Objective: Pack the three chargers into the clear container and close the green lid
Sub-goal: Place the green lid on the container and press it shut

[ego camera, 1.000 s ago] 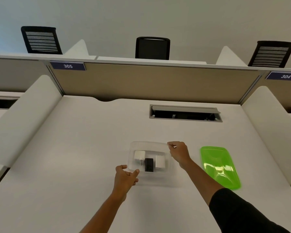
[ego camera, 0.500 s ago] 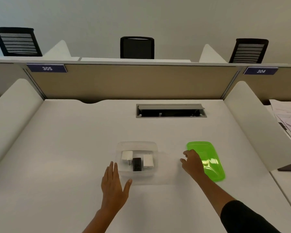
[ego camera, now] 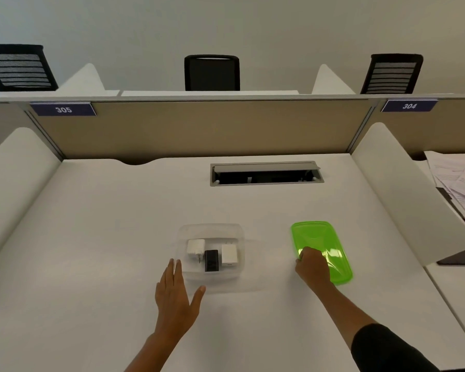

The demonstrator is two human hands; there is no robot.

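The clear container (ego camera: 212, 230) stands open on the white desk. Three chargers lie in it side by side: a white charger (ego camera: 195, 247) on the left, a black charger (ego camera: 211, 260) in the middle, a second white charger (ego camera: 229, 255) on the right. My left hand (ego camera: 176, 292) lies flat with spread fingers against the container's near-left corner, holding nothing. The green lid (ego camera: 321, 245) lies flat on the desk to the right of the container. My right hand (ego camera: 312, 265) has its fingers curled over the lid's near-left edge.
An open cable hatch (ego camera: 265, 174) sits in the desk behind the container. White side dividers (ego camera: 403, 194) flank the desk, with a beige partition (ego camera: 199, 127) at the back. Loose papers (ego camera: 459, 181) lie on the neighbouring desk to the right.
My right hand left the container's far-right corner and moved right onto the green lid's edge. My left hand let go of the near corner and now lies flat beside it.
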